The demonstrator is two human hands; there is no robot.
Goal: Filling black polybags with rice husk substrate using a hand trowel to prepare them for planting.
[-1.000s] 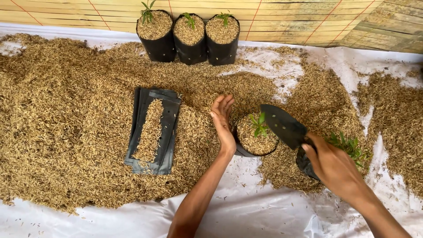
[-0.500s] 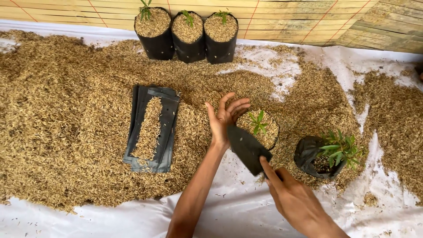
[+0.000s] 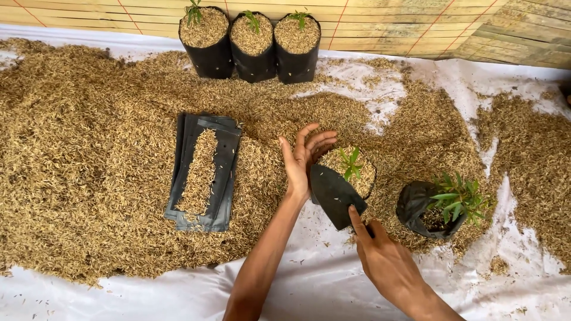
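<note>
Now the right hand (image 3: 386,261), gripping the black scoop (image 3: 336,193), has drawn nearer the husk-filled bag (image 3: 355,172) steadied by the open left hand (image 3: 303,157).

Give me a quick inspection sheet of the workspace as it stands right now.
Surface: white sheet on the ground, mostly covered by a spread of rice husks.
Job's things: black grow bag filled with husks, small seedling upright in it; black scoop at its near rim.
Clutter: flat stack of empty black bags with husks on top; slumped bag of green seedlings; three filled bags in a row at the back.
Grippers: left hand open, against the bag's left side; right hand holds the scoop.
Cables: nothing seen.
Surroundings: bamboo mat wall behind.
</note>
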